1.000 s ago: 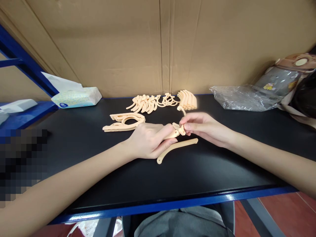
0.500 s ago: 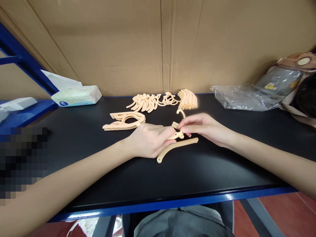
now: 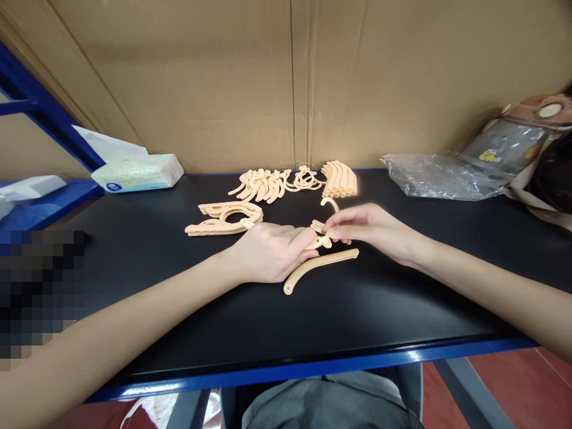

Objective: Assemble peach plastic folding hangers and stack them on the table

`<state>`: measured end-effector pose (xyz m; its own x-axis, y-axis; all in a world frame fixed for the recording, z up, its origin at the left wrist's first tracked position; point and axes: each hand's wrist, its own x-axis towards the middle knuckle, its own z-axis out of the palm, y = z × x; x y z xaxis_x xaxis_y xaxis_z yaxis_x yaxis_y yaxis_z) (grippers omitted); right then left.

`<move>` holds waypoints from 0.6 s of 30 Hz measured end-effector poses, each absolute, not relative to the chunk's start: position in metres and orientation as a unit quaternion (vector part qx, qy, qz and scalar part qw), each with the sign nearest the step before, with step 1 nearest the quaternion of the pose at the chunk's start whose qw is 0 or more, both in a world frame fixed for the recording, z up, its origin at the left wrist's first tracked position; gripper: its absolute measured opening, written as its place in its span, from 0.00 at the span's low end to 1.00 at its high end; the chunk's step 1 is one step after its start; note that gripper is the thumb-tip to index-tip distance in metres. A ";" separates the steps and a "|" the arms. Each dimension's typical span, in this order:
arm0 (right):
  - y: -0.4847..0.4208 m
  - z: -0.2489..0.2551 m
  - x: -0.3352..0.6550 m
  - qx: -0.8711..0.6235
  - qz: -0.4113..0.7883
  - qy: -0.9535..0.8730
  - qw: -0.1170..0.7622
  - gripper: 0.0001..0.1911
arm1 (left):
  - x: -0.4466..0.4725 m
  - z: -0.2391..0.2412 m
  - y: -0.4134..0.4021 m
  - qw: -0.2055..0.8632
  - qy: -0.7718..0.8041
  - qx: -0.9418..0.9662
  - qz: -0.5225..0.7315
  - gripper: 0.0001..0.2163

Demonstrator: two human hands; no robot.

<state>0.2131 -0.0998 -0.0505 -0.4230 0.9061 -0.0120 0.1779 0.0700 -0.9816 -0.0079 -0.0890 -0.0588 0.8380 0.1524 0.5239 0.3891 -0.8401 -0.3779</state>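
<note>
Two cream plastic parts meet over the black, flat surface (image 3: pixel 223 322).
The left hand (image 3: pixel 279 250) grips a curved cream plastic arm (image 3: pixel 317 242); the right hand (image 3: pixel 357 229) pinches a smaller cream plastic hook piece (image 3: pixel 329 201). The hook has just tipped over, so its knobbed end seems closer to lining up with the arm's hole.

a single view looks from the head — forward and down across the black tabletop (image 3: pixel 250 328), near both hands (image 3: pixel 270 253).
</note>
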 end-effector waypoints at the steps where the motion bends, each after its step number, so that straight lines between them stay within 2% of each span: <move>1: -0.100 -0.050 0.213 -0.419 0.538 -0.649 0.338 0.10 | -0.008 -0.059 -0.089 0.246 -0.147 -0.927 -0.242 0.15; 18: -0.099 -0.050 0.214 -0.412 0.502 -0.678 0.343 0.10 | -0.004 -0.058 -0.092 0.312 -0.152 -0.910 -0.225 0.14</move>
